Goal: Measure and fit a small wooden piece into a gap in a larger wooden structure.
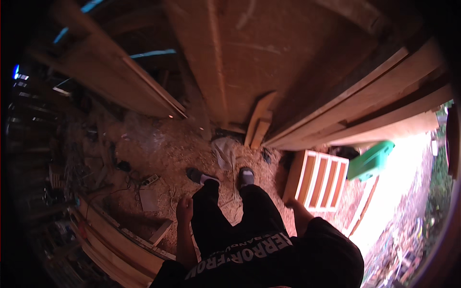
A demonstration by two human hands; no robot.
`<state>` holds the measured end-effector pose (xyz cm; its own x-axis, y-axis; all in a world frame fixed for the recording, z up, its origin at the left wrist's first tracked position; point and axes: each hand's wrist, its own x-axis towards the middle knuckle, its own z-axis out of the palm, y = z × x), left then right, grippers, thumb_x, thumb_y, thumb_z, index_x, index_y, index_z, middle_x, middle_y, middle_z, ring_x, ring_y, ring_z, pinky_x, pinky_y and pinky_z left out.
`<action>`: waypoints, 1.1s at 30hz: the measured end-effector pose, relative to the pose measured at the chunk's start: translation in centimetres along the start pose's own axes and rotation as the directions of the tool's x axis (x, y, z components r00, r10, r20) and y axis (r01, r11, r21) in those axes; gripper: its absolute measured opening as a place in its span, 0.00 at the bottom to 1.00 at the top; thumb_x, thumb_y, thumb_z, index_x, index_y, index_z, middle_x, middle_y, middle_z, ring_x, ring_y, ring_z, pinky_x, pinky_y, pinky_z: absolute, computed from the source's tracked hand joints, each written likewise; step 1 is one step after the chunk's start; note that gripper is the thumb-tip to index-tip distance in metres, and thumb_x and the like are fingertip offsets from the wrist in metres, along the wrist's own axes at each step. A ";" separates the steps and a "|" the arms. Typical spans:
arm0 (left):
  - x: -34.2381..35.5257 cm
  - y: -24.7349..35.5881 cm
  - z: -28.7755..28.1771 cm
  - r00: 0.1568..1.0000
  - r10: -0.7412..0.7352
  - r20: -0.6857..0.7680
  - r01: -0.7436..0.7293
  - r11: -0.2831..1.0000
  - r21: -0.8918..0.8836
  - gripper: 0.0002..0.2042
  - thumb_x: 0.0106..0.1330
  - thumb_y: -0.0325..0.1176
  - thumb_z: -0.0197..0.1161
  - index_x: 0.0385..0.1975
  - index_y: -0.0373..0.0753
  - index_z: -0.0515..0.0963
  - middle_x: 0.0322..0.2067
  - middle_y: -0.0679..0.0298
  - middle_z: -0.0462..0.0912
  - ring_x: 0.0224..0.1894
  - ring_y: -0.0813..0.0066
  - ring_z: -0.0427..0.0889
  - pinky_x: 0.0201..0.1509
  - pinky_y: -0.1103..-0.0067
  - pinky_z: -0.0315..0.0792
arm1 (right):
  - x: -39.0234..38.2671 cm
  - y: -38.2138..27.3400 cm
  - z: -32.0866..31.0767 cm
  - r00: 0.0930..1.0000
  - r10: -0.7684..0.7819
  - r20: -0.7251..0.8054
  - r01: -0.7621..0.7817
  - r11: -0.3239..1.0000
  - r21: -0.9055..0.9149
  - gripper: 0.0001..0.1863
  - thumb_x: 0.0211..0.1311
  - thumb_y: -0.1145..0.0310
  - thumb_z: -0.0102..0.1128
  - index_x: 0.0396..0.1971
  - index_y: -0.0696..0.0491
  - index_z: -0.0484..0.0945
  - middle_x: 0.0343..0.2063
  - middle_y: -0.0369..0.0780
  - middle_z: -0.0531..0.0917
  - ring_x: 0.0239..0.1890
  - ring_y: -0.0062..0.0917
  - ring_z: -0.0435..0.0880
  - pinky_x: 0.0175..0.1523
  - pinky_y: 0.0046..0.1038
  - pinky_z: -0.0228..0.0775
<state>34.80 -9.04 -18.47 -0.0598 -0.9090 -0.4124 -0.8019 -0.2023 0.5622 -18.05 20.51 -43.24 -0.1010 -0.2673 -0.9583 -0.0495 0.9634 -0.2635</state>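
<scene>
My left hand (184, 210) hangs low beside my left thigh, its fingers curled in and nothing showing in them. My right hand (291, 203) is at my right side, close to the near left corner of a wooden frame with pale slats (321, 181). Whether it touches that frame I cannot tell, and its fingers are too dark and small to make out. Between and ahead of my shoes (246, 176) lies a crumpled pale sack or cloth (224, 152) on the floor.
Large wooden boards (240, 62) lean ahead, with long planks (355, 105) to the right. Two short wood pieces (260, 126) stand against them. A green plastic object (370, 162) sits by the bright opening. Left are a power strip (150, 180), a flat panel (148, 200) and stacked timber (115, 249).
</scene>
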 end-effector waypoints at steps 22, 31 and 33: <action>-25.2 -13.5 6.2 0.475 -0.850 -0.227 0.829 0.519 -0.208 0.37 0.59 0.69 0.59 0.35 0.31 0.85 0.33 0.41 0.86 0.46 0.45 0.87 0.50 0.58 0.80 | -7.3 -41.7 7.1 0.539 -0.571 0.620 0.597 -0.260 -0.759 0.08 0.60 0.67 0.58 0.36 0.53 0.80 0.26 0.42 0.79 0.29 0.42 0.79 0.34 0.41 0.72; -10.8 -18.6 -5.2 0.586 -0.801 -0.122 0.648 0.554 -0.522 0.25 0.60 0.53 0.61 0.37 0.33 0.86 0.40 0.42 0.87 0.48 0.47 0.86 0.54 0.59 0.77 | -13.3 -52.0 16.6 0.800 -0.387 0.459 0.582 0.312 -0.751 0.12 0.60 0.61 0.58 0.36 0.53 0.83 0.35 0.46 0.84 0.41 0.44 0.84 0.48 0.43 0.77; -9.8 -20.9 -5.7 0.666 -0.734 -0.134 0.548 0.604 -0.579 0.23 0.61 0.53 0.61 0.32 0.34 0.86 0.35 0.46 0.88 0.41 0.50 0.87 0.49 0.61 0.79 | -12.9 -53.8 18.2 0.807 -0.378 0.453 0.570 0.303 -0.764 0.12 0.61 0.61 0.58 0.36 0.53 0.83 0.35 0.46 0.84 0.41 0.44 0.84 0.48 0.43 0.77</action>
<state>55.54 2.00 -22.14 0.6283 -0.5060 -0.5909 -0.1726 -0.8313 0.5284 4.00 -27.45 -18.70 0.3874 -0.5704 -0.7243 -0.8314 0.1233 -0.5418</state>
